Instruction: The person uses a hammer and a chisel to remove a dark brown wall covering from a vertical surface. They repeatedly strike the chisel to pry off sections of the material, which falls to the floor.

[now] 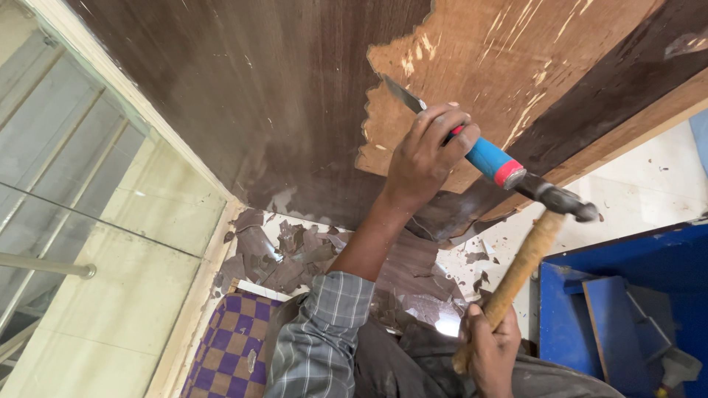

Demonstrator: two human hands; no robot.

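Our left hand (426, 151) clasps the blue-handled chisel (472, 147) against the wooden panel (295, 88); our right hand (490, 346) grips the hammer (527, 254) raised at its butt

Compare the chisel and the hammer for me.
The chisel has a blue plastic handle with a red end; the hammer has a plain wooden one. The left hand holds the chisel against the panel; the right hand holds the hammer low on its handle. Hammer head meets chisel end. Both are gripped.
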